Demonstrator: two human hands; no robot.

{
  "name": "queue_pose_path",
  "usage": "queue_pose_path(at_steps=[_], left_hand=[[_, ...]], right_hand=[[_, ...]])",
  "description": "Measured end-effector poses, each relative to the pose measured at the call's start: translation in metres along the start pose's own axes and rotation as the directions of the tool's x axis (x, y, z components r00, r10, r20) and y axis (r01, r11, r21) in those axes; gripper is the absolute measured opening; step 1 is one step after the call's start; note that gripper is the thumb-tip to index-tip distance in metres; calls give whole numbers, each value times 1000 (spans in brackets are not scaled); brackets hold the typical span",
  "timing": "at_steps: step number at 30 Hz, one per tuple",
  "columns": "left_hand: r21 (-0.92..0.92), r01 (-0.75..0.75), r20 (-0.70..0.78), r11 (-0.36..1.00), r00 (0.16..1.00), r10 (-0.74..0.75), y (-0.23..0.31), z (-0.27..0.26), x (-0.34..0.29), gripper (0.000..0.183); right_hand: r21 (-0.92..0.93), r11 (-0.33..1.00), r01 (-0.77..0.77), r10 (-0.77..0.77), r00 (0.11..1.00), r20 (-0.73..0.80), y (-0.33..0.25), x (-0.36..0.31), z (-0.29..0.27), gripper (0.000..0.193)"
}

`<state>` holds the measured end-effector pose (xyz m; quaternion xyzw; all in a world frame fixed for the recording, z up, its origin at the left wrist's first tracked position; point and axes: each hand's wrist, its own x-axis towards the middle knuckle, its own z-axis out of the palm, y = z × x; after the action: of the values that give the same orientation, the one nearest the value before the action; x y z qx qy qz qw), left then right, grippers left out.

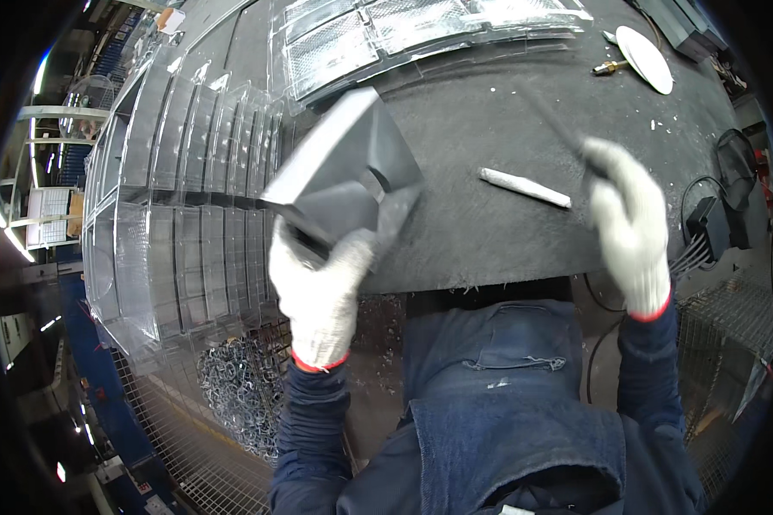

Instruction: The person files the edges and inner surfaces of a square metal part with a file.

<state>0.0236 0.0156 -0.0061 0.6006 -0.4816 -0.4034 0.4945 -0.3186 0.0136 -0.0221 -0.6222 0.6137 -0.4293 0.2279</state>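
My left hand, in a white knit glove with a red cuff, grips a grey angular hollow part by its near edge. The part is tilted above the table, with one broad pale face and an opening in its side; motion blurs it somewhat. To the right, my right hand, gloved alike, is closed around a thin dark rod-like tool. The tool points up and to the left, apart from the grey part; blur hides its exact kind. Between my hands a white wrapped stick lies on the dark table.
Clear plastic trays stand stacked at the left, and more trays lie at the back. At the far right are a white disc and a brass fitting. A wire basket of small metal pieces sits below left.
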Motion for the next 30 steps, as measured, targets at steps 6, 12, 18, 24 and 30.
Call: queue_pose_path(at_steps=[6,12,18,24,30], left_hand=[[-1,189,-71,982,980,-188,-23,3,-29,71],[238,24,-139,971,990,10,-80,-5,-55,56],[468,-228,-125,854,940,319,-109,1,-65,43],[495,-153,-88,855,970,225,-84,0,-60,43],[467,-162,-30,869,979,199,-85,1,-56,44]], right_hand=[[43,965,260,-258,900,352,-40,-47,35,49],[-119,909,399,-310,841,444,-48,-43,57,49],[-221,876,429,-282,826,489,-54,-41,75,54],[-230,868,440,-288,824,489,-62,-43,68,53],[-226,879,420,-271,830,488,-64,-51,66,43]])
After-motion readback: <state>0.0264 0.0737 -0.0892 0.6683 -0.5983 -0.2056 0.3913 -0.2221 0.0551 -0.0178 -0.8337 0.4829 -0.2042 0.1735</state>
